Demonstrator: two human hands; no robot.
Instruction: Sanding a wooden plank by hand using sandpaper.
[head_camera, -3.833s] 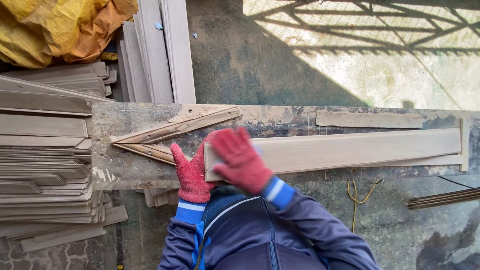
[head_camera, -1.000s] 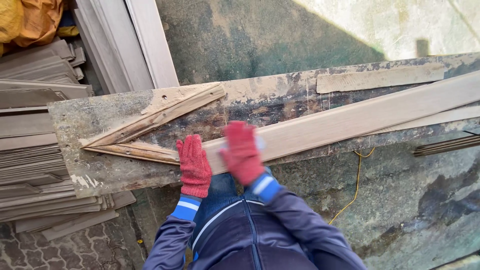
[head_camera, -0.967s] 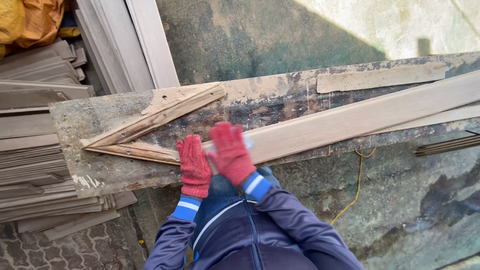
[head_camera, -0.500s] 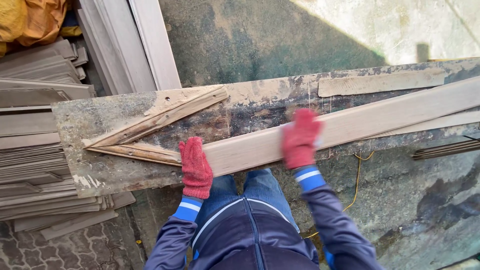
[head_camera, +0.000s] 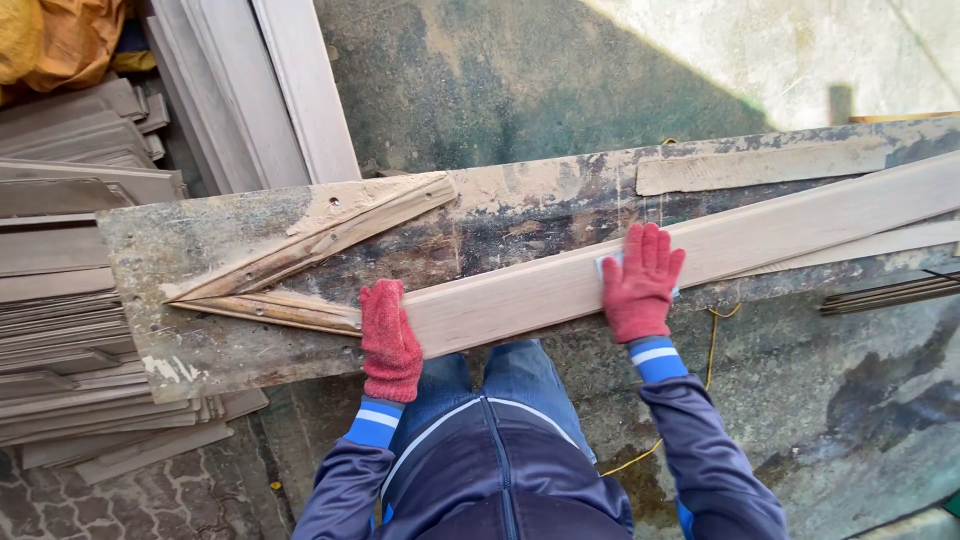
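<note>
Plank (head_camera: 560, 285), long and pale, lies slantwise on the worn workbench (head_camera: 200, 240), running from the lower centre of the frame up to the right edge, where it is cut off. Nearest the camera, the person's dark blue jacket and jeans fill the bottom centre. The left hand (head_camera: 388, 338) in a red knitted glove lies flat with fingers together against the plank's left end, at the bench's near edge. The right hand (head_camera: 640, 282), also red-gloved, presses flat on the plank with fingers slightly spread; a small pale pad shows at its edges, mostly hidden under the palm, so what it is cannot be told. Just left of the plank's end, two wooden strips (head_camera: 300, 260) fixed to the bench form a wedge pointing left. The plank's near edge runs just beside the bench's front edge; open bench surface lies behind it. A yellow cord (head_camera: 715, 345) hangs below the bench at right. Stacked grey boards (head_camera: 80, 330) crowd the left side, partly cut off. Further off, a flat strip (head_camera: 760, 165) lies on the bench's back edge, and grey mouldings (head_camera: 270, 90) sit on the concrete floor (head_camera: 520, 80) at upper left.
</note>
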